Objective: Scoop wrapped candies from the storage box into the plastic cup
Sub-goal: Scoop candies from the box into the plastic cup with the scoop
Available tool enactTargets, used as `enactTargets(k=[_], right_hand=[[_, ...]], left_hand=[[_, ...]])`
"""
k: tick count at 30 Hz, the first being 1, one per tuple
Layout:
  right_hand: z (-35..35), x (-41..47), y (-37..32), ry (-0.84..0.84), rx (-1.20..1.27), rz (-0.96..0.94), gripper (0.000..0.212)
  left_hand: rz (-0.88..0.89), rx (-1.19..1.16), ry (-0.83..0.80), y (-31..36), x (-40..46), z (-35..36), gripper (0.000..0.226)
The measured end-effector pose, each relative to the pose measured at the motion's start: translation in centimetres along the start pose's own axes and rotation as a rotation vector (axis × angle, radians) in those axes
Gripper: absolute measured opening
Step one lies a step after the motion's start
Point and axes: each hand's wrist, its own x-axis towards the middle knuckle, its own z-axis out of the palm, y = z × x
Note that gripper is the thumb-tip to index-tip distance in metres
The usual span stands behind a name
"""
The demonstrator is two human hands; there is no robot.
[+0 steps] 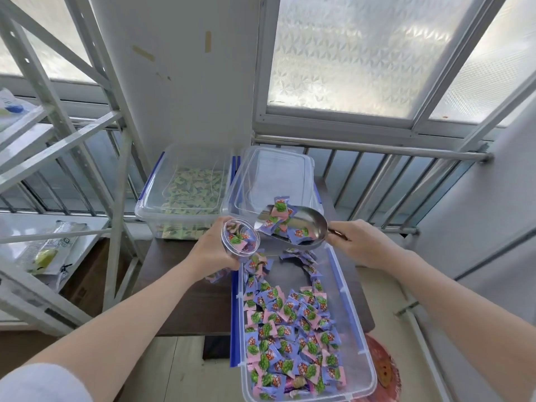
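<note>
My left hand (213, 249) grips a clear plastic cup (240, 236), tilted with its mouth toward the right; a few wrapped candies lie inside it. My right hand (358, 242) holds the handle of a metal scoop (307, 223) that carries several purple-and-pink wrapped candies. The scoop's lip sits right beside the cup's mouth. Both hover over the far end of the clear storage box (358, 340), which holds several of the same wrapped candies (290, 323).
The box lies on a dark wooden table (185, 297). A second clear box (185, 190) with green-wrapped candies and an empty clear lid or box (272, 178) stand at the back. A grey metal shelf (58, 175) is at left, a railing (377, 158) and windows behind.
</note>
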Motion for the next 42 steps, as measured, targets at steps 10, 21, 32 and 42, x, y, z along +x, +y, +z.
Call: enactTargets(k=[10,21,32,42], right_hand=[[-3.3,4.6,-6.1,-0.164,-0.342,-0.088,0.032],[-3.4,2.9,-2.8,-0.155,-0.191,-0.053,0.036],[-3.3,1.8,0.1,-0.095,-0.041,-0.036,0.035],[-2.4,0.6,1.8,-0.078,0.036,0.002,0.036]], left_hand=[[0.010,-0.076,0.032,-0.7,-0.5,0.0,0.091],[-0.028,-0.128,0.078,-1.0,-0.6,0.0,0.092],[-0.036,-0.182,0.083,-0.5,-0.5,-0.3,0.094],[-0.036,-0.185,0.078,-0.5,-0.5,-0.3,0.095]])
